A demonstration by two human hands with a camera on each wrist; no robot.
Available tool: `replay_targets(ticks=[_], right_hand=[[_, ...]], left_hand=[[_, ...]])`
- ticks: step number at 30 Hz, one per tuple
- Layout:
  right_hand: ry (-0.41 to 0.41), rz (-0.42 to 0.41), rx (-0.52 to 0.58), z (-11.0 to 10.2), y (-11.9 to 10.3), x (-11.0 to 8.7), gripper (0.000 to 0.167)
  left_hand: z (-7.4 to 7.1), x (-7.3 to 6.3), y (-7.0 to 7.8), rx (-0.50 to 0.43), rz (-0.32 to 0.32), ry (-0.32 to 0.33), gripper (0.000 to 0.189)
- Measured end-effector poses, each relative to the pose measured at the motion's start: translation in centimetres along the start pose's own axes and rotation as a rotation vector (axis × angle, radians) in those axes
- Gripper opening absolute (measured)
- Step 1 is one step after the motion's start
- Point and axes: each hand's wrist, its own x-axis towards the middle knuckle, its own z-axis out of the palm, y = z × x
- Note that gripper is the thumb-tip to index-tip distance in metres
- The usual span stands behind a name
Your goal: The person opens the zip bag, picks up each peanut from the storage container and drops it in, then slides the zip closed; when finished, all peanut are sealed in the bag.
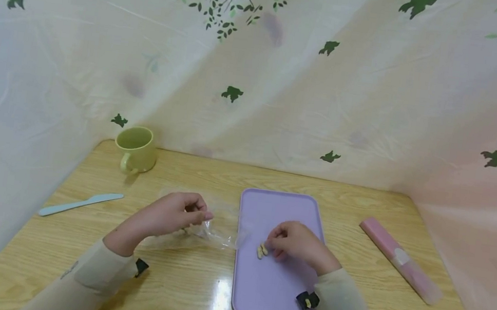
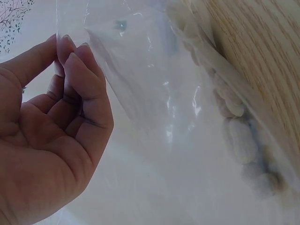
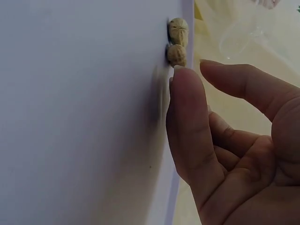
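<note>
- The wood-grain table (image 1: pixel 166 297) carried everything, its middle given over to the work.
- The purple tray (image 1: pixel 281 208) lay flat just right of centre, apparently as a clean bed for the nuts.
- The clear plastic bag (image 1: pixel 220 234) reached the tray's left edge, probably kept close to shorten the carry.
- The pink roll (image 1: pixel 389 242), right, and green mug (image 1: pixel 138 159) and pale-blue knife (image 1: pixel 81 204), left, stood well aside, seemingly out of the way.
- The left hand (image 1: pixel 176 213) pinched the bag's film between thumb and fingertips, likely to hold it raised.
- The right hand (image 1: pixel 298 241) hung over the tray, fingers bent, thumb and index parted, with nothing visible between them.
- At least 2 unshelled peanuts (image 1: pixel 260 252) lay on the tray by its fingertips; more peanuts (image 2: pixel 241 140) sat inside the bag.
</note>
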Motion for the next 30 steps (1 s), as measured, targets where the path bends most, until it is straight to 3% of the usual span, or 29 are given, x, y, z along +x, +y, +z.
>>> replay_targets(ticks=[7, 30], right_hand=[[-0.032, 0.002, 0.011, 0.5, 0.4, 0.2, 0.015], [0.057, -0.005, -0.134, 2.0, -1.2, -0.2, 0.006]], left_hand=[[-0.1, -0.2, 0.2, 0.002, 0.005, 0.001, 0.025], [-0.1, -0.3, 0.0, -0.012, 0.026, -0.003, 0.028]])
